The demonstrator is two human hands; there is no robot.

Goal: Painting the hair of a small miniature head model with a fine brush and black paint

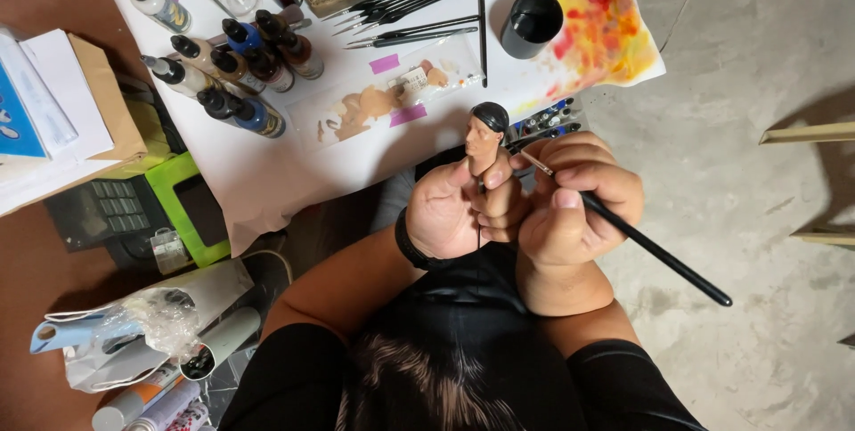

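My left hand (459, 210) grips a small painted figure head (485, 139) with black hair, held upright on a thin stick between thumb and fingers. A black band circles that wrist. My right hand (574, 204) holds a long black paintbrush (655, 253); its fine tip touches the side of the figure head. Both hands press together above my lap, just in front of the table's edge. The stick below the head is mostly hidden by my fingers.
The white-covered table (294, 164) carries several dropper paint bottles (236, 66), a clear palette (392, 97) with skin-tone smears, spare brushes (405, 12), a black cup (532, 23) and a paint-stained sheet (606, 21). A green device (183, 208), bags and cans lie at left. Concrete floor (739, 173) spreads to the right.
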